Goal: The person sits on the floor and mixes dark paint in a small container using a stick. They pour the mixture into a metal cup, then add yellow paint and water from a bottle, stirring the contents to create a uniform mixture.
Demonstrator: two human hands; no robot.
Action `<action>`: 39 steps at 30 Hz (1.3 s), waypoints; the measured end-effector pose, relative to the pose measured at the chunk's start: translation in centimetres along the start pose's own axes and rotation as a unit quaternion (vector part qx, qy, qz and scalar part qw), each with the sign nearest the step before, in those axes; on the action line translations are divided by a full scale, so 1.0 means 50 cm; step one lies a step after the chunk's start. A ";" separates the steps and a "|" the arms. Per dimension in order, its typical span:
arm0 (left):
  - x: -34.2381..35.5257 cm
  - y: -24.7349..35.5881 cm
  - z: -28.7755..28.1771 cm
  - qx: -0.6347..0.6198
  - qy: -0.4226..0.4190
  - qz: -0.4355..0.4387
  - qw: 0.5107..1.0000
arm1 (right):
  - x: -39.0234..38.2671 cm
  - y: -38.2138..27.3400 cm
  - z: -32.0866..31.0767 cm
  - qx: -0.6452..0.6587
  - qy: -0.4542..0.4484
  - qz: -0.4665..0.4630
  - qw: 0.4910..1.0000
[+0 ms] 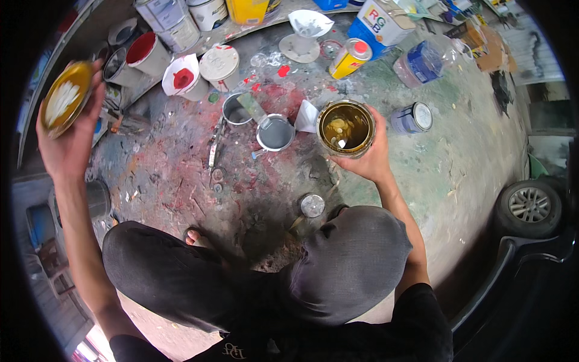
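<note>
At the far left, my left hand (66, 151) is raised, gripping a round gold lid (49, 120) with a thick white smear across its face. My right hand (371, 160) wraps round the right side of an open metal can (322, 142); its inside is gold-brown, with pale glints on what it holds. Just left of the can are a white paper cone (306, 116) and a cup of grey paint (275, 134). Beside that cup stands another grey-lined cup (237, 113), with a flat translucent strip (251, 107) leaning over it.
Paint-stained floor (422, 199) spreads around me. Right of the held can sits a small closed can (416, 117); beyond are a yellow bottle (350, 58) and a plastic jug (416, 65). Red-stained tubs (184, 78) stand at back left. A small silver-topped container (312, 206) is near my knees.
</note>
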State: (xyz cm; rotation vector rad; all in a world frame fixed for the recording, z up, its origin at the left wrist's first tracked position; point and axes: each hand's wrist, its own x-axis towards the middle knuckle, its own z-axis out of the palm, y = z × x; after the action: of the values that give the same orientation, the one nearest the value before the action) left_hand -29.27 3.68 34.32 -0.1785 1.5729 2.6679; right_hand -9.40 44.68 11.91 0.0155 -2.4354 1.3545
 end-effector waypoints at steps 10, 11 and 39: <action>-0.050 0.030 -0.520 -0.056 -0.019 0.041 0.997 | 0.054 -0.022 0.092 -0.081 -0.021 -0.035 0.996; -0.062 0.022 -0.529 -0.053 0.004 0.042 0.998 | 0.056 -0.015 0.099 -0.072 -0.013 -0.038 0.997; -0.160 -0.080 -0.534 -0.031 0.166 0.036 0.985 | 0.077 -0.008 0.132 -0.210 -0.023 -0.167 0.963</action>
State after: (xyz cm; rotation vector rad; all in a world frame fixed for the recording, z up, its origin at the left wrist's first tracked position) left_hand -18.88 -17.52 19.01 -0.6102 1.6013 2.8635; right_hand -14.90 39.63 10.27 0.3394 -2.5623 0.6890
